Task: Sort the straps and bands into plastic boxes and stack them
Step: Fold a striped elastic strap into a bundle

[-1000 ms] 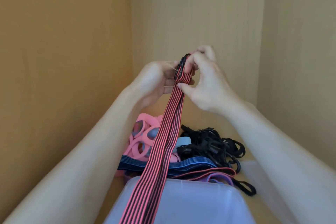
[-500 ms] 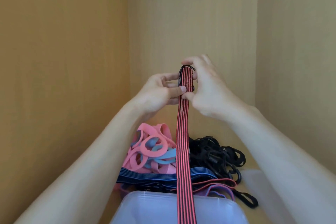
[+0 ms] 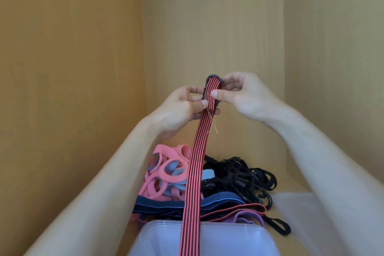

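You hold the red-and-black striped strap (image 3: 194,183) up in front of the back wall (image 3: 212,27), both hands at its top end. Your left hand (image 3: 178,110) pinches the strap's left edge between thumb and curled fingers, just under the stitched fold. Your right hand (image 3: 247,93) pinches it from the right, thumb pressed on the front of the stripes and fingers curled behind. A black hook (image 3: 214,77) pokes out above the fold, between the two hands. A loose thread (image 3: 216,129) dangles off the stitching.

The strap hangs straight down from the hands, crosses the near plastic box (image 3: 232,239) and runs out of the bottom edge of the view. You cannot tell whether it touches the box.

Behind the box, on the wooden shelf (image 3: 295,185), is the unsorted pile. Pink bands (image 3: 162,174) sit on the left with light blue bands (image 3: 207,173) mixed in. Black straps with hooks (image 3: 239,176) are tangled on the right. A dark blue striped strap (image 3: 164,204) lies across the front, and a purple band (image 3: 247,218) lies just beside the box's far rim.
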`<state>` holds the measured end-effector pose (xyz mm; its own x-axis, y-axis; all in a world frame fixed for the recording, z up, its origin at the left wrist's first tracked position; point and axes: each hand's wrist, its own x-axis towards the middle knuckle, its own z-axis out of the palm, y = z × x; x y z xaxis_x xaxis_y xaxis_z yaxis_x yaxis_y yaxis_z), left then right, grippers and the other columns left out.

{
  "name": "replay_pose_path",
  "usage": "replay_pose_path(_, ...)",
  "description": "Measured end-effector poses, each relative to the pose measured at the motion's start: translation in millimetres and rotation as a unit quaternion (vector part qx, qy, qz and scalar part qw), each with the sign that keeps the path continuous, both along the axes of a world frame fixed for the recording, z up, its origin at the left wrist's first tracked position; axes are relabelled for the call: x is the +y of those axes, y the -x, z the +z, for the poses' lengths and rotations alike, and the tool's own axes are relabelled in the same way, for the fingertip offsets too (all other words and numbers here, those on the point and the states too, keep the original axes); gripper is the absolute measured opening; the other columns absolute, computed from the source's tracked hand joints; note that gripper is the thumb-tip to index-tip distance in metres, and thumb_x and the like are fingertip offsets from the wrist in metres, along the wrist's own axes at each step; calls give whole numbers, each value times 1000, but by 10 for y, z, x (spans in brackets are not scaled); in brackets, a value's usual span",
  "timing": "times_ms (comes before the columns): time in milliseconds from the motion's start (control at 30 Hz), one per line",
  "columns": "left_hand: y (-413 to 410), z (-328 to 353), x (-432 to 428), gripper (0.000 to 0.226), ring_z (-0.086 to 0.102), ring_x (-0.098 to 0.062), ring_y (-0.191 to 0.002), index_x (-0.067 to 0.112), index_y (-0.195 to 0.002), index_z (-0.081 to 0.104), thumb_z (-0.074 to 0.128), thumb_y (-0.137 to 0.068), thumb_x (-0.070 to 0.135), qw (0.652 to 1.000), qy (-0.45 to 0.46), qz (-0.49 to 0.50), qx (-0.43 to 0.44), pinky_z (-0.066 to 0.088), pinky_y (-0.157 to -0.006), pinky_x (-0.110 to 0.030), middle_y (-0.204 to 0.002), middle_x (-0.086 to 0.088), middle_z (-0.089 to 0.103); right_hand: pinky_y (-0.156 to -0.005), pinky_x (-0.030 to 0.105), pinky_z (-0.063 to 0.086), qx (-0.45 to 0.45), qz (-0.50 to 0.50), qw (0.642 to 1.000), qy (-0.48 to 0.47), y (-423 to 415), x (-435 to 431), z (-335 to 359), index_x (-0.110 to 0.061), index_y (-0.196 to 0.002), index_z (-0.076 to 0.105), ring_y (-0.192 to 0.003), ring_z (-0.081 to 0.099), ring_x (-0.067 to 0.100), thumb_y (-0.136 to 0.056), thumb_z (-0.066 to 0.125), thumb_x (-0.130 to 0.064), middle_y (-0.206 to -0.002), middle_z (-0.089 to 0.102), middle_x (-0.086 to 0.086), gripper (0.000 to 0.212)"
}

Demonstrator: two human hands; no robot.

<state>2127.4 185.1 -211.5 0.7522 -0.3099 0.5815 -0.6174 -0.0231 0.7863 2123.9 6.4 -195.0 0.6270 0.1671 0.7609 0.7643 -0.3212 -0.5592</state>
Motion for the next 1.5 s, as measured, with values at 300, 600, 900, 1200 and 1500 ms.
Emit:
replay_pose_path(300, -14, -52, 20, 22, 71, -29, -100, -3, -118, 61, 51, -104, 9, 999, -6, -27, 35, 59, -90, -34, -110, -20, 73, -56, 10, 48, -32, 13, 996, -85, -48, 89, -61, -22, -82, 63, -56, 59, -3, -81, 74, -3, -78, 65, -3, 22)
replay_pose_path(600, -21, -66, 119, 28, 74, -32, -92, -8, -124, 61, 54, -101, 8, 996, 35, -38, 69, 61, -78, -34, -105, -26, 73, -72, 25, 50, -113, 7, 993, -18, -61, 100, -107, -32, -95, 67, -87, 65, 10, -80, 77, -2, -96, 71, -6, 35)
replay_pose_path(900, 44, -12, 130, 51, 73, -27, -93, 4, -134, 55, 62, -94, 36, 991, 24, -89, 93, 58, -82, -36, -103, -14, 73, -76, 16, 40, -162, -61, 982, 71, -93, 106, -157, -32, -94, 70, -89, 57, 6, -75, 80, -2, -97, 62, -3, 37)
replay_pose_path(1200, -30, -37, 136, 71, 73, -27, -101, 12, -142, 46, 79, -79, 3, 993, 71, -65, 66, 59, -81, -35, -116, -19, 72, -77, 18, 45, -120, -21, 990, 63, -44, 72, -119, -32, -91, 75, -92, 58, 7, -79, 73, 8, -100, 64, -4, 42)
replay_pose_path(1500, -98, -42, 156, 71, 72, -18, -91, 16, -138, 56, 79, -76, -10, 999, 46, 6, 18, 59, -78, -36, -95, 2, 70, -68, 14, 42, -66, -29, 997, -26, -102, 87, -115, -22, -95, 67, -74, 60, -1, -85, 79, -18, -94, 66, -13, 16)
